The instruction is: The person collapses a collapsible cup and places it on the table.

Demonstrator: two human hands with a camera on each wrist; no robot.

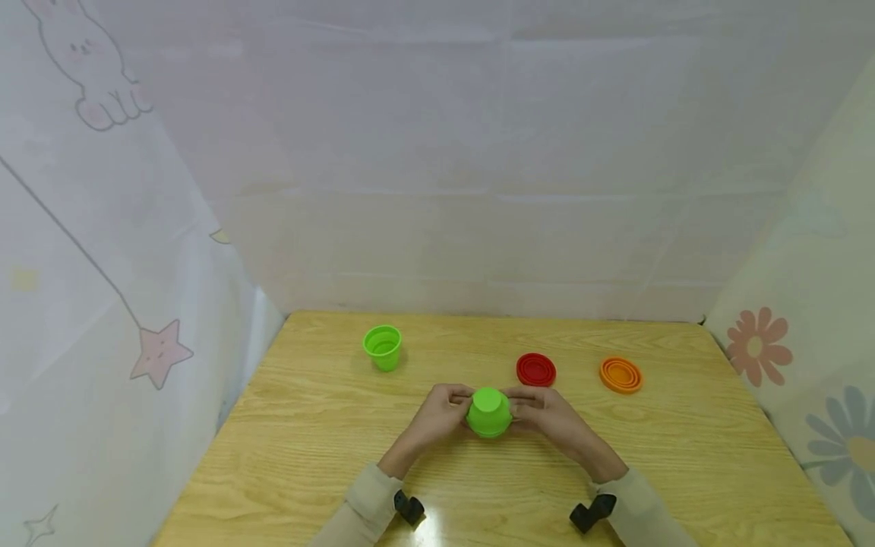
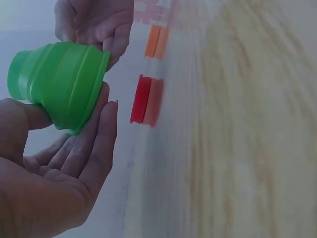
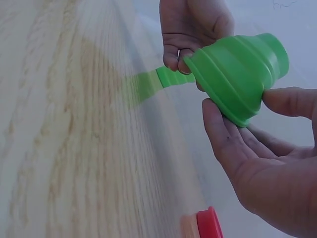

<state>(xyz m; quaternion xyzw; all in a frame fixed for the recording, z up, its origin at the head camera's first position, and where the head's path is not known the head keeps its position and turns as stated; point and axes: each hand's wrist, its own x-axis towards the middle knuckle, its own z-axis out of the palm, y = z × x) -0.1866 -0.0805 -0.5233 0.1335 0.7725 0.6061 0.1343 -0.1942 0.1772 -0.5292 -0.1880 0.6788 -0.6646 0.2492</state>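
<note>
1. Left sleeve point(image 1: 358, 505): pale, nearest the camera at the lower edge; small black device point(image 1: 409, 507) at its cuff.
2. Standing green cup point(image 1: 383, 348): upright on the wooden table point(image 1: 307, 425), mouth up, towards the far edge.
3. Left hand point(image 1: 440, 414): gripping the held green cup point(image 1: 488, 414), thumb on the side wall, fingers beneath the rim.
4. Held green cup: raised above the table between left hand and right hand point(image 1: 550, 418); base uppermost, mouth down, wall stepped in rings.
5. Red cup point(image 1: 536, 370): folded flat on the table, just beyond the right hand.
6. Right hand: gripping the opposite side of the held green cup, thumb on the wall, fingers under the rim.
7. Orange cup point(image 1: 620, 375): folded flat on the table, apart from the red cup.
8. Right sleeve point(image 1: 645, 509): pale; second black device point(image 1: 593, 513) at its cuff.
</note>
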